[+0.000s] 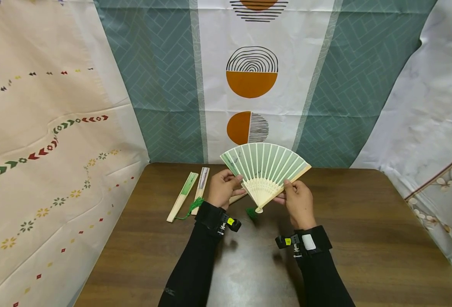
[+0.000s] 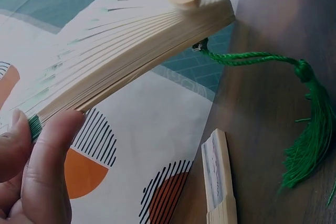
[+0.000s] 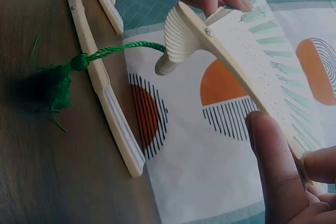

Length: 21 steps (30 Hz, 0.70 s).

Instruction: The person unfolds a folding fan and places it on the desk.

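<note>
A pale green folding fan (image 1: 270,164) is spread wide above the table, its light ribs meeting at a pivot below. My left hand (image 1: 222,190) pinches its left edge between thumb and fingers. On the opposite side, my right hand (image 1: 300,204) grips the outer rib (image 3: 239,77), as the right wrist view also shows. From the pivot end hangs a green tassel (image 2: 310,129) on a twisted cord. Near the left hand lie two folded fans, one green (image 1: 182,197) and one greyish (image 1: 202,185). Another light folded piece (image 1: 237,198) is partly hidden behind the left hand and the spread fan.
The brown wooden table (image 1: 364,238) extends around both arms. A second green tassel (image 1: 197,203) lies by the folded fans. Patterned cloth (image 1: 160,85) hangs behind the table's far edge, with more cloth on both sides.
</note>
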{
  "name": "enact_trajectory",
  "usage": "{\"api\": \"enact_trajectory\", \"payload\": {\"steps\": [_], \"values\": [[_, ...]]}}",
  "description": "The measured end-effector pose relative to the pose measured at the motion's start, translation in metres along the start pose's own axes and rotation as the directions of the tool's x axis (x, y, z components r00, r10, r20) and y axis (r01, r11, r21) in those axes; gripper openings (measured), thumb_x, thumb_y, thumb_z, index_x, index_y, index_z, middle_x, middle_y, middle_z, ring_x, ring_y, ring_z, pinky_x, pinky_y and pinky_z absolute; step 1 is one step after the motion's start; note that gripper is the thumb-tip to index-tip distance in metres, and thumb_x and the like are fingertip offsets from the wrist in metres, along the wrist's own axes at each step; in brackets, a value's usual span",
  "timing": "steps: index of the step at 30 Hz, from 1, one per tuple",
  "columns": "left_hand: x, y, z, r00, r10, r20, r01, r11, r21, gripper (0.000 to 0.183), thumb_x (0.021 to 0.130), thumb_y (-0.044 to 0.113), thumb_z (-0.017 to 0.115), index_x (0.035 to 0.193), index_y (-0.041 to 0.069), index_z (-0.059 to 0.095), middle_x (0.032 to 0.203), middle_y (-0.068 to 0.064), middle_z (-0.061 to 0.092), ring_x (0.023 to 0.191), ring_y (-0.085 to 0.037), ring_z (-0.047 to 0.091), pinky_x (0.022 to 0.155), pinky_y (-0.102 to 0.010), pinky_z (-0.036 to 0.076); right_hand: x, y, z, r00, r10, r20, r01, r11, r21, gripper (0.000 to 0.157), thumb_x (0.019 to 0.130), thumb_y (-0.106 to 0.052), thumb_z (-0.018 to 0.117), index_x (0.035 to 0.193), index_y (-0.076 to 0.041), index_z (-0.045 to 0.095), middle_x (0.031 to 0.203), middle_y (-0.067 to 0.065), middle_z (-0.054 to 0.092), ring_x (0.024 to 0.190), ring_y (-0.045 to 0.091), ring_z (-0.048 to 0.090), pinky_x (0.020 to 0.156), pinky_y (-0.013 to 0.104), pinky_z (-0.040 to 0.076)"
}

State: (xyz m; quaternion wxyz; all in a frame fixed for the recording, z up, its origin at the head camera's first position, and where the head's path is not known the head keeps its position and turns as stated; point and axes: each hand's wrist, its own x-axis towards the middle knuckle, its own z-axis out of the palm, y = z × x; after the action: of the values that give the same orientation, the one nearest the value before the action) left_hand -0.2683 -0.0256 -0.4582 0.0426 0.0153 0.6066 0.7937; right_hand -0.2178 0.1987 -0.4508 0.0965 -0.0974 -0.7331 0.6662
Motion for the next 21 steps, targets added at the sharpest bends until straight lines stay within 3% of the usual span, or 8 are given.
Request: {"api": "enact_trajectory", "payload": {"steps": [6, 12, 21], "values": [[0.0014, -0.0008, -0.0023, 1.000, 0.015, -0.026, -0.017, 0.999, -0.047, 0.018, 0.113, -0.004, 0.064, 0.097, 0.002, 0.062, 0.086, -0.001, 0.056, 0.087, -0.019, 0.069, 0.078, -0.030, 0.075, -0.0004, -0.0004, 0.0002, 1.000, 0.005, -0.030, -0.002, 0.995, 0.103, 0.035, 0.124, -0.021, 0.050, 0.128, 0.013, 0.057, 0.109, 0.017, 0.074, 0.075, 0.001, 0.080, 0.075, 0.022, 0.072], [0.0018, -0.0023, -0.0031, 0.997, 0.027, -0.072, -0.036, 0.992, -0.122, 0.024, 0.114, -0.004, 0.064, 0.092, 0.007, 0.060, 0.084, 0.000, 0.056, 0.084, -0.017, 0.069, 0.075, -0.026, 0.073, 0.0006, -0.0005, 0.0001, 0.998, 0.002, -0.068, 0.011, 0.982, 0.190, 0.031, 0.123, -0.019, 0.049, 0.123, 0.011, 0.055, 0.116, 0.015, 0.066, 0.076, 0.000, 0.079, 0.078, 0.020, 0.072], [0.0011, -0.0031, -0.0024, 0.992, 0.051, -0.116, -0.077, 0.970, -0.231, 0.021, 0.115, -0.005, 0.059, 0.098, 0.006, 0.063, 0.088, -0.002, 0.057, 0.086, -0.017, 0.069, 0.083, -0.031, 0.075, 0.0035, 0.0026, 0.0038, 0.992, 0.002, -0.123, 0.036, 0.951, 0.307, 0.029, 0.124, -0.018, 0.047, 0.125, 0.010, 0.055, 0.115, 0.009, 0.065, 0.080, 0.005, 0.080, 0.085, 0.023, 0.072]]}}
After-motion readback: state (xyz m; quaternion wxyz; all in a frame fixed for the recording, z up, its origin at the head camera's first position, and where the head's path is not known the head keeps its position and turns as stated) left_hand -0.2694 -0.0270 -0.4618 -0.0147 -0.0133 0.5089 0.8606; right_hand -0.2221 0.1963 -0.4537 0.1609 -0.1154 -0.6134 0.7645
